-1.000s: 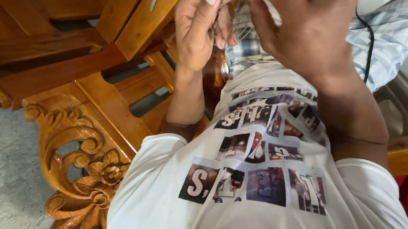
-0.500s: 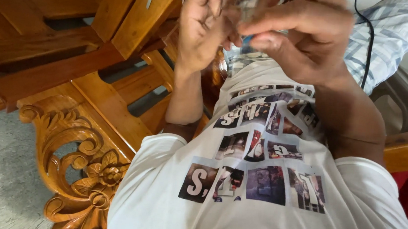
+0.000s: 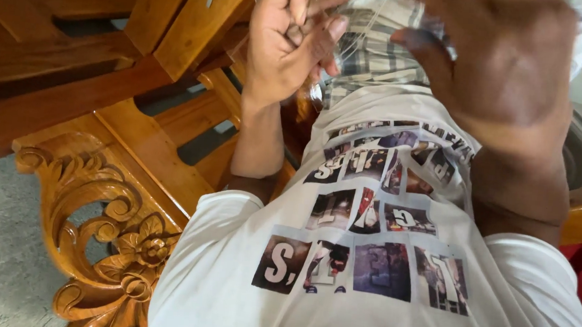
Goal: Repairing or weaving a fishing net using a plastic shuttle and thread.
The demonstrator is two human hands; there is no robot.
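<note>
The left hand (image 3: 291, 35) has its fingers curled and pressed together; thin pale strands (image 3: 364, 31) run beside its fingertips, over the checked cloth (image 3: 375, 56) on the lap. The right hand (image 3: 502, 73) is spread, blurred. A carved wooden chair (image 3: 105, 239) stands at left.

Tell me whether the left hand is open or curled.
Curled: the left hand has its fingers bent toward the palm; what they pinch is unclear.
</note>
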